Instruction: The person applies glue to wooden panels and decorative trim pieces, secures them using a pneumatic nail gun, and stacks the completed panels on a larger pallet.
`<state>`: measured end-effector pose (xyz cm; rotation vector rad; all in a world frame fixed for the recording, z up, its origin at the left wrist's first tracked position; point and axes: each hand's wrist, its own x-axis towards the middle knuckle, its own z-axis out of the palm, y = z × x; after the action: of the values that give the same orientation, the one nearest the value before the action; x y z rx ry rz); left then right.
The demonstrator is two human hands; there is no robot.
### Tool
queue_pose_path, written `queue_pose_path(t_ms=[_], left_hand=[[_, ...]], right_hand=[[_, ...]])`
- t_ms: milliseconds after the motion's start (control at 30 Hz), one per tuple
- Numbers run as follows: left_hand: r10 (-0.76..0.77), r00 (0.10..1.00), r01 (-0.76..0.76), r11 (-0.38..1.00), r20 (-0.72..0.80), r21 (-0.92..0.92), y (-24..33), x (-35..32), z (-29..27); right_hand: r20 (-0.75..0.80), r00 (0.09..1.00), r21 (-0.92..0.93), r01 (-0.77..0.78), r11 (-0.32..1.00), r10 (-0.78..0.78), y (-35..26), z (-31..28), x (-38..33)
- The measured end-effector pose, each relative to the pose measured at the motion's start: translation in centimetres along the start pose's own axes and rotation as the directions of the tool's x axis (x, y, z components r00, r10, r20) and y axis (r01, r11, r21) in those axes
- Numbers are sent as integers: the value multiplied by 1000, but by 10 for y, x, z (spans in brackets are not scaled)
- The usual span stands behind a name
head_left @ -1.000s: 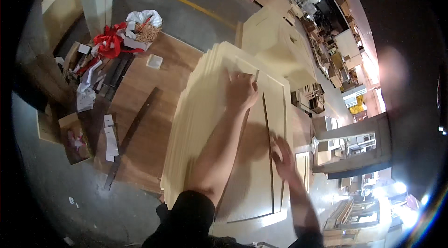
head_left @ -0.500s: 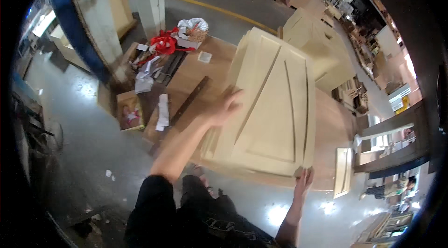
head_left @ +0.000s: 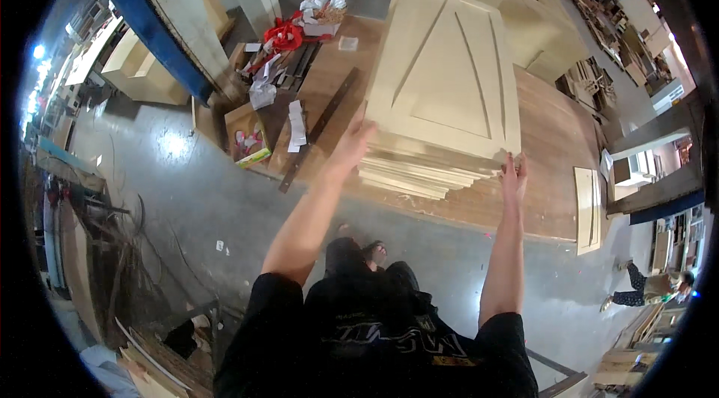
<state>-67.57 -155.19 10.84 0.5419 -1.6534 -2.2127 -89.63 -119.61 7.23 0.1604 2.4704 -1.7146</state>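
A cream cabinet door panel (head_left: 449,76) with slanted grooves lies on top of a stack of similar panels (head_left: 419,173). My left hand (head_left: 354,143) is closed on its near left edge, fingers partly hidden by the panel. At the near right corner, my right hand (head_left: 514,175) grips the same panel between thumb and fingers. Both arms reach forward. Under the top panel, the edges of the stack fan out unevenly.
The stack rests on a brown wooden tabletop (head_left: 550,151). A dark strip (head_left: 322,128), white paper (head_left: 296,126) and red wrapping (head_left: 284,35) lie left of it. Cream boxes (head_left: 524,16) stand behind; a narrow panel (head_left: 587,207) leans at the right edge. A person (head_left: 648,286) is far right.
My left hand has shifted from over the panel's left side to its near left edge. The near edges of the stack have come into view, and my right hand stays at the corner.
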Motion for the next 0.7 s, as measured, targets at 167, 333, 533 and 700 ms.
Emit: queue_pose_path(t_ms=[167, 333, 533, 700], left_hand=[[82, 996, -78, 991, -33, 106, -8, -2, -7], [169, 986, -161, 953, -10, 255, -29, -7, -22], [39, 997, -67, 896, 73, 439, -96, -101, -115], [-258, 946, 294, 937, -196, 187, -136, -224, -219]], right_hand=[[79, 993, 202, 71, 977, -88, 13, 3, -1], [9, 967, 512, 213, 832, -253, 55, 14, 29], [-29, 999, 471, 28, 882, -16, 56, 35, 20], [-104, 796, -541, 457, 706, -596, 272, -22, 46]])
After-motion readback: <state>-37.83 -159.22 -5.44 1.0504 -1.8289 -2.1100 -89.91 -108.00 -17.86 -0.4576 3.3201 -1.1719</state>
